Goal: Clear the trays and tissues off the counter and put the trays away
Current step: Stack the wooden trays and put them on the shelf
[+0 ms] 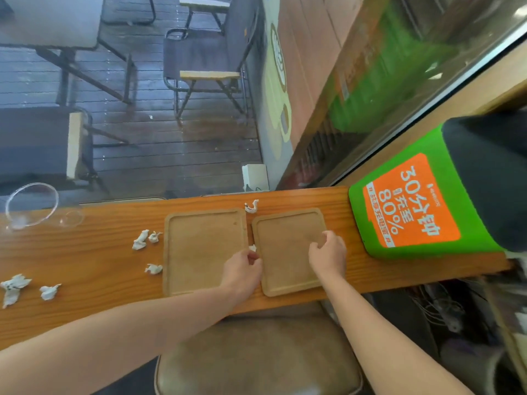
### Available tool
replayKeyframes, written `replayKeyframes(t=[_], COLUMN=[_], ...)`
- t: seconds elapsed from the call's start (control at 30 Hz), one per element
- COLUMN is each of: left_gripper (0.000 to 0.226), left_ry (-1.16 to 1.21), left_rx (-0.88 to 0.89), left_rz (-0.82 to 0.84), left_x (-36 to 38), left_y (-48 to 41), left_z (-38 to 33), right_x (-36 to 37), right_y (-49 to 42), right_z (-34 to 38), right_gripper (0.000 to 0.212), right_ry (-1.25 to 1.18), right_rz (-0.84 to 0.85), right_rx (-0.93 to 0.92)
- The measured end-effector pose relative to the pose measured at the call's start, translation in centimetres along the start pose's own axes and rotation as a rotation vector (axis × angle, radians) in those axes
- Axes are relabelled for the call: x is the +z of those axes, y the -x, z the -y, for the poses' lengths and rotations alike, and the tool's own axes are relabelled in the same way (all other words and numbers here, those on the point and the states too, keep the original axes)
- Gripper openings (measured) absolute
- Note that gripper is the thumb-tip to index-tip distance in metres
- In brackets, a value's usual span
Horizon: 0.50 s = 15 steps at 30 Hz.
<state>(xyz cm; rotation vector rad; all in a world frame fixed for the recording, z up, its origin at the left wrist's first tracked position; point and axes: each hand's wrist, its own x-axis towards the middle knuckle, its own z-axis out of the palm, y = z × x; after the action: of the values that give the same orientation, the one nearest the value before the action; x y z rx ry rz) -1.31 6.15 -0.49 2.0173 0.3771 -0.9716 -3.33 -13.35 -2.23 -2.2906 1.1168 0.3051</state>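
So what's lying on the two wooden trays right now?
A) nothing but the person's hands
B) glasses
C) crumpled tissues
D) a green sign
A: both flat rectangular wooden trays, the left one and the right one, are bare; only the left hand and right hand reach over them, while most of the crumpled white tissues lie on the wooden counter.

Both forearms are bare to the bottom edge of the view, with no sleeve showing on either. The left hand [242, 269] and the right hand [328, 253] are bare as well, without gloves. No ring, watch or band can be made out on the wrists or fingers.
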Motion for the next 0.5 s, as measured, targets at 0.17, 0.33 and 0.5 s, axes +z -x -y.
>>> replayKeyframes(t=[0.17,0.33,0.5], left_gripper=[0.012,0.012,0.024], left_ry=[-0.139,-0.091,0.033], left_rx=[-0.103,-0.173,-0.214], left_rz=[0.038,0.064,0.082], left_x=[2.7,3.5,3.6], left_y=[-0.4,-1.0,-1.5], left_z=[0.4,-0.2,-0.2], right_x=[-0.2,0.4,0.5], right_y=[-1.2,-1.8,-2.2], right_z=[-3.9,-4.6,-4.3], right_gripper=[0.070,0.060,0.053], right_ry=[0.100,0.080,0.044], right_rz=[0.148,0.173,0.191], right_rx=[0.135,0.121,0.184])
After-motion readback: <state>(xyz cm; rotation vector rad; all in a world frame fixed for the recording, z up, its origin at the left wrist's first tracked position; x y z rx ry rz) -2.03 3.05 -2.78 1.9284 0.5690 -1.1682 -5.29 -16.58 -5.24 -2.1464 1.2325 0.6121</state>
